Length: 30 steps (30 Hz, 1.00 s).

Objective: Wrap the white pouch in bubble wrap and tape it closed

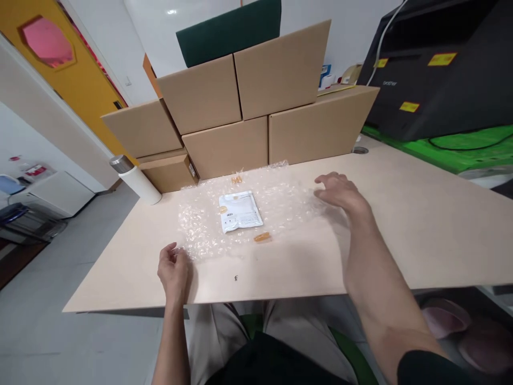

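Note:
A sheet of clear bubble wrap (200, 224) lies spread flat on the table. On its middle rests a flat white pouch (240, 212) with small print. Strips of orange tape show at the wrap's far edge (236, 180) and near edge (262, 237). My left hand (173, 271) is by the near left corner of the wrap, fingers loosely curved and apart; whether it touches the wrap is hard to see. At the wrap's right edge, my right hand (340, 191) is open with fingers spread, holding nothing visible.
Cardboard boxes (225, 149) stand stacked along the back of the pale table (401, 224), a dark green box (232, 32) on top. A white bottle with a metal cap (140, 184) stands at the left edge. A black printer (433, 69) sits at the right on a green surface.

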### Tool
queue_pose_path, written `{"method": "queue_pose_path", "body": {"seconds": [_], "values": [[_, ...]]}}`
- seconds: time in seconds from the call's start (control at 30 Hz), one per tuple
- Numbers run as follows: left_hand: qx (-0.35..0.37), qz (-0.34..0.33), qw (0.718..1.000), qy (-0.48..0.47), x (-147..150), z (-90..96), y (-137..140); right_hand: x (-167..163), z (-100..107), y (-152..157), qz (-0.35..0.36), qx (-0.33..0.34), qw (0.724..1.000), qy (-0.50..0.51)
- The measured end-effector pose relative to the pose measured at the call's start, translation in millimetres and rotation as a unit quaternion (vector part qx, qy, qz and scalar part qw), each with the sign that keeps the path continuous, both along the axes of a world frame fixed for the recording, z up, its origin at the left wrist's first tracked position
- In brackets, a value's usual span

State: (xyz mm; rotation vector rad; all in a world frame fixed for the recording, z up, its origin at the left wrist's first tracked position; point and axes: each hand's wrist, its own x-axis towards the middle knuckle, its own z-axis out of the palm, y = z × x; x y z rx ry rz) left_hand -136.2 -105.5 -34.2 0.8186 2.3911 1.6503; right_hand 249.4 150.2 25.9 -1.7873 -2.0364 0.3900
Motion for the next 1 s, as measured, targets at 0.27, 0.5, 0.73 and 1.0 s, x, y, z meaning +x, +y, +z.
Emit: {"method": "queue_pose_path", "body": {"seconds": [0.27,0.5,0.73,1.0], "values": [[-0.057,-0.038,0.995,0.076,6,-0.2,2,-64,0,-33,0.015,0.243,0.948,0.207],[-0.064,-0.044,0.995,0.067,6,-1.3,3,-108,-8,-62,0.227,-0.050,0.971,0.064],[-0.035,-0.048,0.997,0.047,10,-1.0,1,-139,-23,-81,0.425,0.077,0.878,-0.208],[-0.016,-0.051,0.998,0.029,8,-3.2,-1,-152,-24,-76,0.440,0.159,0.823,-0.322]]}}
